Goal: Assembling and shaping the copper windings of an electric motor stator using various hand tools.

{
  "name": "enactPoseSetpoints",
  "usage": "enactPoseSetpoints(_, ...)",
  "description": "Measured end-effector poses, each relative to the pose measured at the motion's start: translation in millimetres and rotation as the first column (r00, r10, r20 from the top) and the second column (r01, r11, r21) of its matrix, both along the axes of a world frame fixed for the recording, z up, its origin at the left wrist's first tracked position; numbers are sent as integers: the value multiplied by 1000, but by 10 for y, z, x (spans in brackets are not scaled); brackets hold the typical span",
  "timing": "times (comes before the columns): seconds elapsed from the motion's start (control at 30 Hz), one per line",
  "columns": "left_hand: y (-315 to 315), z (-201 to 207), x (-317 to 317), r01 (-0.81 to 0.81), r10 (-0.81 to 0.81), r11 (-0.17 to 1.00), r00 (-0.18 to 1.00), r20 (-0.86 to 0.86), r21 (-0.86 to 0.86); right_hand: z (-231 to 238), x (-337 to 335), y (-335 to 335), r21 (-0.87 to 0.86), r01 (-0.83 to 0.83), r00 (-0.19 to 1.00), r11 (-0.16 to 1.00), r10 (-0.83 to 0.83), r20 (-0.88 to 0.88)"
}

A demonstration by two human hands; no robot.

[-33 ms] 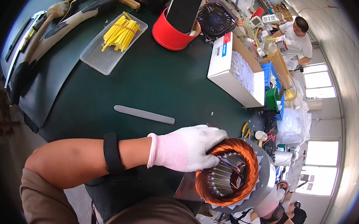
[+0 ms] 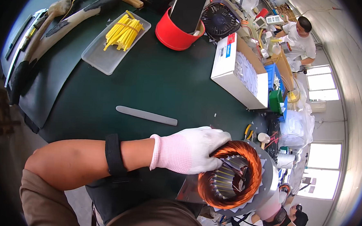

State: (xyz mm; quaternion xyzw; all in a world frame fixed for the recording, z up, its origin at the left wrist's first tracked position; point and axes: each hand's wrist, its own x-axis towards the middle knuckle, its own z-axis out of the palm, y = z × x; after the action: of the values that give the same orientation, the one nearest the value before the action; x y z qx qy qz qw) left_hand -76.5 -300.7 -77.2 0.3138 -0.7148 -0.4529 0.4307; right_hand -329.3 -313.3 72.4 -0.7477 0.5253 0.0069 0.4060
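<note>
A gloved left hand grips a copper-wound stator, fingers curled over its rim; the right hand hides its fingers, grip unclear. Beyond, a white box bears a red-and-blue label.

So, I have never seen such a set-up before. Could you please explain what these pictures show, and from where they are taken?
There is no robot here. The view comes from a wide fisheye camera worn on the head, looking down, so straight edges bend near the rim. The wearer's gloved left hand holds the edge of a copper coil, which is set in a grey metal core. The right hand is at the core's lower right, its fingers hidden. On the dark green table are a grey strip, a tray with yellow sticks, a red tub, a black fan and a white box.
</note>
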Motion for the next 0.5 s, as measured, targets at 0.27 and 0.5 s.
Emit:
enactPoseSetpoints(0.27,-43,37,-17,-12,11,997,1000,-20,-76,389,-262,201,-33,-39,806,999,13,-591)
enactPoseSetpoints(0.5,22,-94,-153,-107,90,989,983,-158,-101,480,-1012,387,-12,-510,420,860,237,-876)
